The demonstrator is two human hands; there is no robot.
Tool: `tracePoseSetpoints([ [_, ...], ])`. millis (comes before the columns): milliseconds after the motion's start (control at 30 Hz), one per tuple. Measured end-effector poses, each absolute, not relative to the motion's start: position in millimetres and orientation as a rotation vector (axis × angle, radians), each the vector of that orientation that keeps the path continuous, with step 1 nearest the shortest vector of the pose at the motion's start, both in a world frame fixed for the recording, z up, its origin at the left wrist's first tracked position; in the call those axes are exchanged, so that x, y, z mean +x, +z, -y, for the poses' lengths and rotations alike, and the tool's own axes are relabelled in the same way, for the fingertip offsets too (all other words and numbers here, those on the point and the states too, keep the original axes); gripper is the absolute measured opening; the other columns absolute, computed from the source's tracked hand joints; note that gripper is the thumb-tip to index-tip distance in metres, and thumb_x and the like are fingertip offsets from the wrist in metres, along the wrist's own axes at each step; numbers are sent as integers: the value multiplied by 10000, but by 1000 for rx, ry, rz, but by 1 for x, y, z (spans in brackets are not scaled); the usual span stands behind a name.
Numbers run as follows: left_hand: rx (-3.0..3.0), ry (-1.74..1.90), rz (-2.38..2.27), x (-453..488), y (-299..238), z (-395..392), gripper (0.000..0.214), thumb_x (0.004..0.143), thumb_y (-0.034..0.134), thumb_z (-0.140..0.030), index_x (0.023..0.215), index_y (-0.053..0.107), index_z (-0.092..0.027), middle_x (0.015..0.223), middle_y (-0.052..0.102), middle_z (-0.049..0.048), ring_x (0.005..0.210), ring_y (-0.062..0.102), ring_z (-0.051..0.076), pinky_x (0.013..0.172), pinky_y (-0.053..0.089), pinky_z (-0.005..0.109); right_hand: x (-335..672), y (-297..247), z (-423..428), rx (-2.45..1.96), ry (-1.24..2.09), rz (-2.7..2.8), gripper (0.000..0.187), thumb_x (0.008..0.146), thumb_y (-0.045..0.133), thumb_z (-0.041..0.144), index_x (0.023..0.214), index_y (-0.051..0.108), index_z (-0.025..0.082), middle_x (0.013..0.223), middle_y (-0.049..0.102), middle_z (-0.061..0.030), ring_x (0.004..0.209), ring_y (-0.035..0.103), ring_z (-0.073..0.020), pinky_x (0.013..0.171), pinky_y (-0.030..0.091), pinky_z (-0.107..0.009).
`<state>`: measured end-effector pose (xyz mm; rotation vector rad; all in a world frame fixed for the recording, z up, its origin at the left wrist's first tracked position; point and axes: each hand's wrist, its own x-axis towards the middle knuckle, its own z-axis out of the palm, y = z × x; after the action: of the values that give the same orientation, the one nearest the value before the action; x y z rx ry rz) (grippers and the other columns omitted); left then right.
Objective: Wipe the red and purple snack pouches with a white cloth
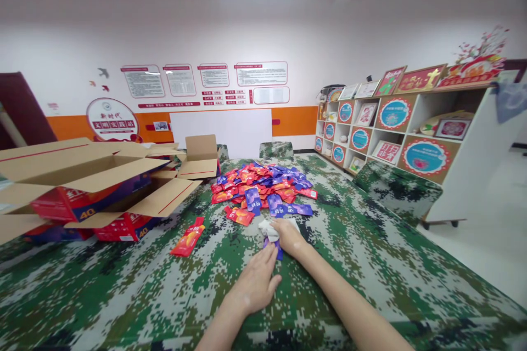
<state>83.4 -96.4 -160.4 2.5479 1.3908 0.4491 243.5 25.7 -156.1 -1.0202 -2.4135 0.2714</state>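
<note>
A blue-purple packet (279, 253) lies flat on the camouflage tablecloth, partly hidden under both hands. My left hand (257, 279) is stretched out flat, its fingertips resting at the packet's near edge. Closed around a crumpled white cloth (269, 230), my right hand (289, 237) presses it onto the packet's far part. Just beyond the hands is a pile of red and blue packets (259, 184). A single red packet (188, 237) with an orange fruit picture lies apart, left of the hands.
Open cardboard boxes (102, 192) stand on the left of the table, flaps spread outward. A smaller open box (200, 158) sits behind them. Camouflage-covered chairs (395, 189) stand at the table's right and far sides. White shelving (465, 148) lines the right.
</note>
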Motion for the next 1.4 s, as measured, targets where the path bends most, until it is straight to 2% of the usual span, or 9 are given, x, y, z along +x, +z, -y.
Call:
tracePoseSetpoints([
  [233, 2575, 440, -1398, 85, -158, 98, 600, 892, 413, -379, 1423, 236, -163, 1482, 248, 104, 1355, 230, 246, 1113, 225, 401, 248, -131, -25, -1016, 330, 2324, 399, 713, 417, 28, 982, 662, 192, 992, 671, -65, 939, 577, -189, 843, 400, -277],
  [500, 2582, 595, -1363, 88, -155, 103, 499, 853, 492, -322, 1317, 389, -173, 1339, 453, 118, 1261, 381, 248, 1084, 278, 409, 245, -147, 42, -891, 298, 2400, 338, 780, 438, 83, 1068, 581, 184, 1015, 603, -82, 958, 518, -185, 835, 374, -284],
  [600, 2579, 557, -1385, 87, -156, 102, 473, 866, 467, -342, 1301, 415, -166, 1346, 443, 119, 1265, 379, 251, 1088, 272, 405, 242, -154, 24, -900, 259, 2419, 285, 766, 461, 83, 1002, 595, 170, 998, 599, -89, 960, 517, -186, 840, 373, -282],
  [767, 2563, 470, -1395, 85, -157, 100, 601, 878, 427, -368, 1414, 231, -179, 1463, 287, 102, 1341, 261, 235, 1100, 249, 393, 241, -153, -19, -1028, 309, 2391, 198, 727, 541, 123, 894, 640, 163, 933, 643, -90, 895, 558, -188, 808, 393, -262],
  [833, 2565, 446, -1430, 89, -154, 98, 596, 866, 441, -367, 1399, 259, -174, 1456, 294, 103, 1336, 267, 234, 1096, 252, 381, 242, -151, -29, -1084, 346, 2348, 214, 707, 542, 109, 875, 662, 165, 930, 665, -92, 893, 575, -194, 807, 402, -260],
  [1033, 2487, 517, -1798, 122, -136, 82, 579, 698, 625, -491, 1151, 466, -168, 1156, 502, 118, 1102, 465, 304, 956, 378, 418, 256, -144, -34, -1123, 474, 2120, 347, 758, 422, 116, 967, 688, 194, 948, 711, -50, 877, 624, -194, 786, 456, -271],
  [1167, 2428, 562, -1875, 131, -130, 67, 401, 726, 598, -290, 1083, 468, -162, 1105, 483, 119, 1034, 489, 282, 911, 395, 402, 276, -140, -15, -1074, 630, 1775, 383, 859, 395, 320, 1105, 644, 163, 1095, 677, -67, 1007, 605, -232, 878, 453, -334],
  [1267, 2380, 700, -1777, 124, -127, 58, 378, 771, 464, -121, 1146, 437, -172, 1065, 508, 116, 1015, 504, 255, 905, 389, 388, 290, -137, 2, -1014, 712, 1659, 445, 837, 450, 449, 1098, 651, 151, 1099, 676, -70, 1045, 592, -259, 915, 440, -367],
  [1400, 2120, 1017, -1746, 114, -132, 49, 387, 776, 391, -43, 1133, 445, -182, 1064, 536, 75, 1023, 509, 197, 914, 389, 319, 300, -133, 13, -1044, 743, 1613, 480, 809, 474, 492, 1073, 666, 140, 1077, 685, -73, 1034, 596, -282, 908, 446, -395],
])
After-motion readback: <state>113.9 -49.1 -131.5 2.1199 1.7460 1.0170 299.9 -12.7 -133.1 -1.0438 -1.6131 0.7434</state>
